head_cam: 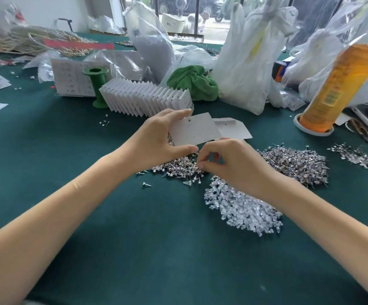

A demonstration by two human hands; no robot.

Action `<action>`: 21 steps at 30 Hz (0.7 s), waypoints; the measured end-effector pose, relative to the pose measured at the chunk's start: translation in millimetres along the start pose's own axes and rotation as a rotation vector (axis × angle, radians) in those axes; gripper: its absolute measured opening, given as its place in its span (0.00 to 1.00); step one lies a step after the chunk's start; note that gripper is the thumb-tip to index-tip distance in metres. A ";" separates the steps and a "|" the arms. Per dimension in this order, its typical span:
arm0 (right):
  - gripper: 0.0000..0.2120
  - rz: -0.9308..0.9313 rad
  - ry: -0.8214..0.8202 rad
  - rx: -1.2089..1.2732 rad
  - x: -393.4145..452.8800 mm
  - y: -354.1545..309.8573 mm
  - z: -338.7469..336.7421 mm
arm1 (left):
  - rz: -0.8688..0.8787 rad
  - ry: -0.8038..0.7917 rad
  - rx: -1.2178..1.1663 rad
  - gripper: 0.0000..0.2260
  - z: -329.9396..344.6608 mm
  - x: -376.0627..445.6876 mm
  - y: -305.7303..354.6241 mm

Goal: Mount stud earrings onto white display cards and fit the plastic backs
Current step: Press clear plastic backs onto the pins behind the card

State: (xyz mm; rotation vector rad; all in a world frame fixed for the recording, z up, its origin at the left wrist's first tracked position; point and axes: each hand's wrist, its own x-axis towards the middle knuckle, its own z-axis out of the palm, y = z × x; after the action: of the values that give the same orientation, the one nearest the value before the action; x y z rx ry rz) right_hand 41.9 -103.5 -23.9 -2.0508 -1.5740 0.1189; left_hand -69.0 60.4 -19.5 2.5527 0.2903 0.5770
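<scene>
Two hands at work over a dark green surface (134,227). Left hand (154,142): grip pinching a white display card (193,132) by its left edge, forefinger along the top, thumb at the lower corner; card held tilted above the surface. Second white card (233,128): lies just behind the first and is partly covered by it. Right hand (229,164): fingertips pressed together at the edge of a pile of stud earrings (178,167), directly below the held card; whether an earring sits between them cannot be told. Larger heap of stud earrings (295,161): right of the right hand. Small cluster of studs (352,155): further right, apart. Heap of clear plastic backs (240,205): beside and partly under the right wrist. Row of white cards stood on edge (147,97): behind the hands, fanned. Green spool (96,86): upright, left end of that row. Green cloth (194,82): bunched behind the row. Orange bottle (341,86): leaning, far right, base in a white ring. Plastic bags (244,62): clustered along the back.
</scene>
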 end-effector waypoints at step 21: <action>0.04 0.090 -0.002 0.469 14.7 6.1 -15.5 | 0.073 -0.142 -0.198 0.45 25.8 -13.3 16.5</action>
State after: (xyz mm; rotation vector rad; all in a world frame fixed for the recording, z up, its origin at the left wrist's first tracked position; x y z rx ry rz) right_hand 57.8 -96.6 -9.9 -1.7463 -1.3025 0.4771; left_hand -67.6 31.3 -35.8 2.4051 0.0861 0.4248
